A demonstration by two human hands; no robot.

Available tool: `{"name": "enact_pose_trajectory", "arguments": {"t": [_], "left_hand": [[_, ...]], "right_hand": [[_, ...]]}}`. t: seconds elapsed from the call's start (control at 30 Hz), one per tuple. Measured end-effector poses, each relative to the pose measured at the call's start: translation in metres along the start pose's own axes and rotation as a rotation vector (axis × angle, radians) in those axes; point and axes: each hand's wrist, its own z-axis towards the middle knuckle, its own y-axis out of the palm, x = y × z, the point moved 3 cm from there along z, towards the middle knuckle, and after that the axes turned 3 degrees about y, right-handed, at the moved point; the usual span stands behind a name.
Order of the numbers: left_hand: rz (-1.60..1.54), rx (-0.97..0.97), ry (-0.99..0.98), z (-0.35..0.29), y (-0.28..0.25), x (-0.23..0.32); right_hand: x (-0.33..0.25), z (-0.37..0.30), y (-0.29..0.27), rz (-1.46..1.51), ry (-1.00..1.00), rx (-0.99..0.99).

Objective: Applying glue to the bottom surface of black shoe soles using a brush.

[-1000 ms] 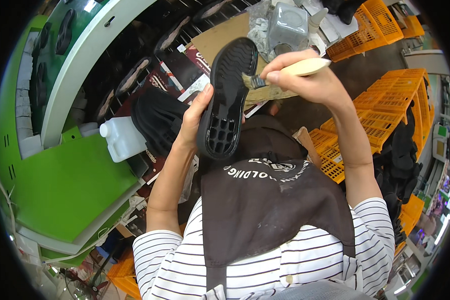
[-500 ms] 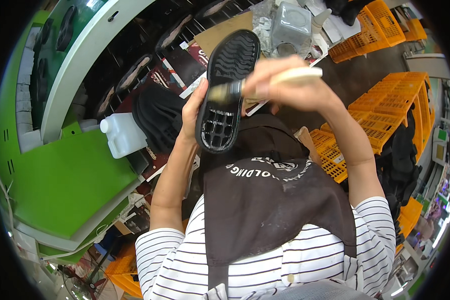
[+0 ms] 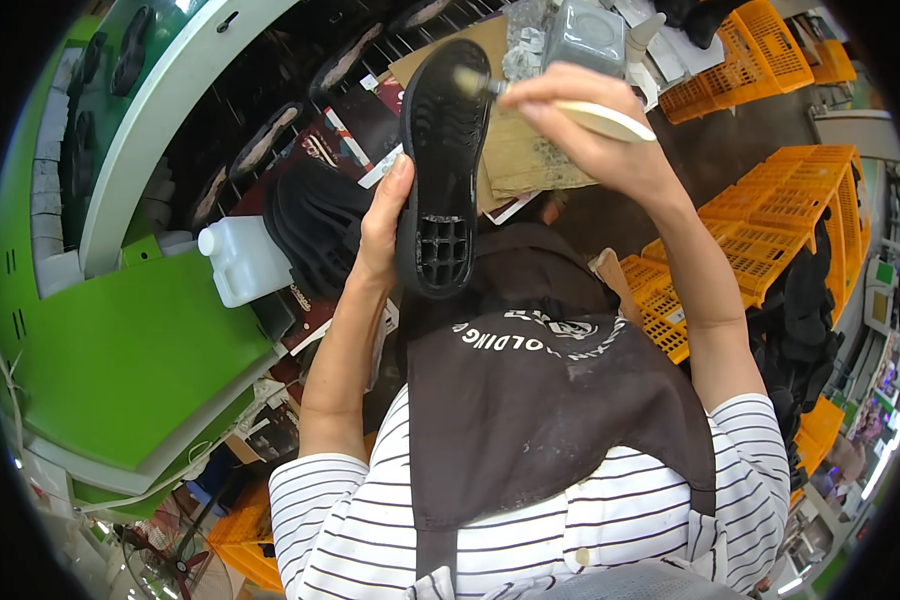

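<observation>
Brush [image 3: 570,108] now nearer sole's [image 3: 443,165] toe

Both forearms raised from the lower edge, elbows bent. Left hand [image 3: 382,225] curled around the sole [image 3: 442,165], thumb along its edge. Right hand [image 3: 595,140] higher, fingers pinched on a brush [image 3: 580,112], wrist bent inward.

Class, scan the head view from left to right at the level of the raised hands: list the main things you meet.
Green machine panel → white plastic jug → left hand → black shoe sole → right hand holding a brush → orange crates.
</observation>
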Motion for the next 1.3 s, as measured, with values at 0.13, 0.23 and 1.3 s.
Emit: {"name": "enact_pose_trajectory", "arguments": {"t": [0.13,0.23,1.3], "left_hand": [[0.108,0.067,0.125,0.004,-0.004,-0.001],[0.060,0.124,0.118,0.004,-0.010,0.004],[-0.187,-0.062,-0.084,0.001,-0.011,0.003]], "right_hand": [[-0.005,-0.007,0.016,-0.009,-0.175,-0.131],[-0.020,-0.009,0.010,0.324,-0.064,-0.485],[-0.002,0.001,0.027,0.025,-0.080,-0.127]]}}
